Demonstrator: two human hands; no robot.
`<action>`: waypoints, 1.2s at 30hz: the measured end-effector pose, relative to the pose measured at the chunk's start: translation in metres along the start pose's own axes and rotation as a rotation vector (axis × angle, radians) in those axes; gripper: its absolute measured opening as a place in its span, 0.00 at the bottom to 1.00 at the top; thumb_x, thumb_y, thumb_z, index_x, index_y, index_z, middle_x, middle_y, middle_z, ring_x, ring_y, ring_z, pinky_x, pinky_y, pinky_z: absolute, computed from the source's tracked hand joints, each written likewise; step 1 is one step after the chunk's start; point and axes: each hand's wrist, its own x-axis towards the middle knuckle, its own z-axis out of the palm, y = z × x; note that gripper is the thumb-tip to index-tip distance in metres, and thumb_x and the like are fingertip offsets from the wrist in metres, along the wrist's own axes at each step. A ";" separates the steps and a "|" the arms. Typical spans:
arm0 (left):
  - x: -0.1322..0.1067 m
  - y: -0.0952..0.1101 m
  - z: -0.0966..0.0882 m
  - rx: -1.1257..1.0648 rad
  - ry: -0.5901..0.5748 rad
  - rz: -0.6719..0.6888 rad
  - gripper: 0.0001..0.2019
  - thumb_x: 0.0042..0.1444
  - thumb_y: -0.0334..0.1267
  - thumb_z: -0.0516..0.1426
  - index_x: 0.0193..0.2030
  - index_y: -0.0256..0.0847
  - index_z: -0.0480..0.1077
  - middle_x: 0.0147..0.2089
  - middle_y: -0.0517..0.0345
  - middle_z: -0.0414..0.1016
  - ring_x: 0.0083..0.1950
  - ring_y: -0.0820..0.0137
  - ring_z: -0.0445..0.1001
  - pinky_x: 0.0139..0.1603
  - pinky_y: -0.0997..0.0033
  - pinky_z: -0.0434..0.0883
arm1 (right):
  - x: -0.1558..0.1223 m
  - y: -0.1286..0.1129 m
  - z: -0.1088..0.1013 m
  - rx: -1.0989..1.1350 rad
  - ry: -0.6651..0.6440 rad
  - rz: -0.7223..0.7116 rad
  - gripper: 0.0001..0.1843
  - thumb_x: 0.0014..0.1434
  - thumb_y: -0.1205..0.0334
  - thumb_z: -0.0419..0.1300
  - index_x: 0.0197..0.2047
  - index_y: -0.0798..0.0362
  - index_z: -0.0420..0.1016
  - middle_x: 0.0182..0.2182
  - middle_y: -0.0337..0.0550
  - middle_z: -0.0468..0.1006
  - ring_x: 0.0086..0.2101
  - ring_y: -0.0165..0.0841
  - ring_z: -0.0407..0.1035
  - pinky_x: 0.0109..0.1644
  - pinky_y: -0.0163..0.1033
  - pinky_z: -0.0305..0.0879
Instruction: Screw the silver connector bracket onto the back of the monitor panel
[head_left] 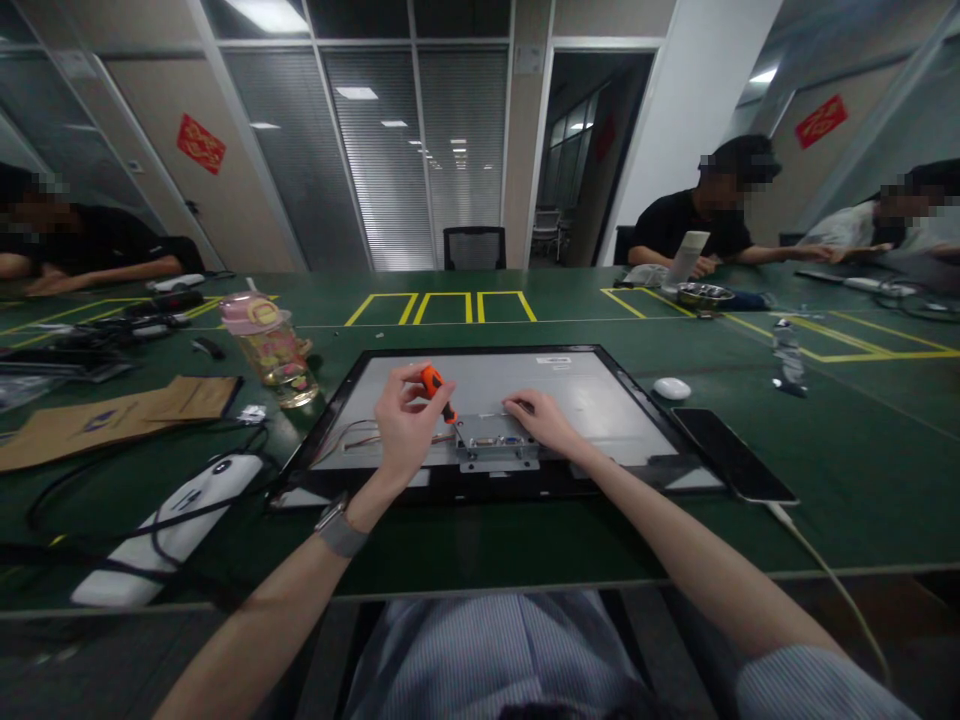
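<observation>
My left hand (403, 425) is closed around an orange and black screwdriver (433, 385), its shaft slanting down to the left end of a small metal box. That metal box (495, 448) has ports along its near side and sits on the grey back of a flat display panel (600, 400). My right hand (551, 422) rests at the right end of the box, fingers curled together; whatever they pinch is hidden. Thin wires (360, 435) run from the box's left side across the panel.
Left of the panel stand a pink-lidded bottle (274, 350), brown paper packaging (112, 425) and a white device (172, 530) with black cables. To the right lie a phone (735, 455) on a charging cable and a white earbud case (671, 388). Other people sit across the table.
</observation>
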 end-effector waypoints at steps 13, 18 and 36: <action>-0.004 -0.002 0.003 0.009 -0.008 0.039 0.17 0.45 0.36 0.64 0.43 0.39 0.68 0.35 0.61 0.70 0.30 0.77 0.72 0.26 0.79 0.74 | -0.001 0.000 0.001 -0.006 -0.006 -0.010 0.11 0.61 0.62 0.53 0.37 0.56 0.76 0.36 0.47 0.79 0.38 0.37 0.71 0.42 0.40 0.63; -0.005 -0.002 0.003 -0.009 -0.037 0.039 0.18 0.45 0.36 0.64 0.44 0.39 0.68 0.36 0.60 0.71 0.31 0.76 0.73 0.25 0.79 0.75 | -0.001 0.003 0.004 -0.043 -0.002 -0.061 0.12 0.62 0.62 0.52 0.38 0.56 0.76 0.35 0.47 0.78 0.37 0.37 0.71 0.42 0.39 0.63; -0.006 0.003 0.002 -0.029 -0.352 -0.010 0.17 0.54 0.38 0.57 0.51 0.41 0.64 0.42 0.54 0.73 0.37 0.71 0.75 0.30 0.75 0.76 | -0.003 0.004 0.009 -0.062 -0.045 -0.098 0.13 0.63 0.61 0.50 0.34 0.55 0.74 0.34 0.46 0.75 0.38 0.35 0.68 0.44 0.39 0.62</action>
